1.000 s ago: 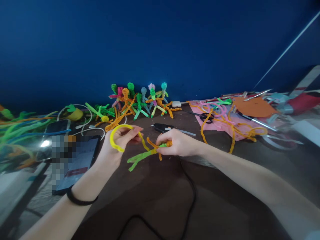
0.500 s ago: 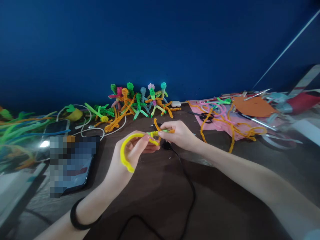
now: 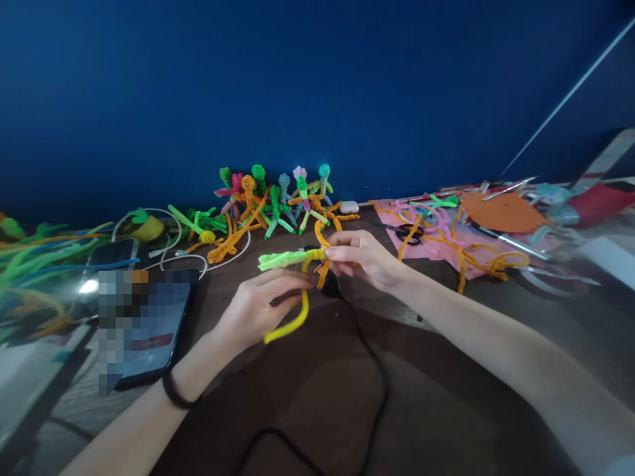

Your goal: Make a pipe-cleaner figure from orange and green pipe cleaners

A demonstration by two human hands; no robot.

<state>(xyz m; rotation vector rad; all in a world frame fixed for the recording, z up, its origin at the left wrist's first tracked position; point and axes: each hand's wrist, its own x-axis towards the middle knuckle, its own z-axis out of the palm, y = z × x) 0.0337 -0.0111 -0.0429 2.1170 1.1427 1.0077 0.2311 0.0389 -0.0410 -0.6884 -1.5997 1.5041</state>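
Pinched in my right hand (image 3: pixel 364 258) is a pipe-cleaner figure (image 3: pixel 285 259) with light green legs pointing left, a yellow wrapped middle and orange ends near my fingers. A loose yellow pipe cleaner (image 3: pixel 297 320) hangs from its middle and curves down to the left. My left hand (image 3: pixel 265 301) is just below the green part, thumb and fingers apart beside the yellow strand; its fingertips are partly blurred, and it does not appear to grip anything.
Several pipe-cleaner figures (image 3: pixel 275 205) stand along the blue wall. On the left lie a phone (image 3: pixel 159 337), a white cable and loose pipe cleaners. A pink sheet (image 3: pixel 421 248) and scissors are on the right. A black cable (image 3: pixel 380 370) crosses the table.
My left hand has let go of the figure and moved slightly down and left. The green legs now show, and the yellow strand hangs downward instead of arching over my left hand.
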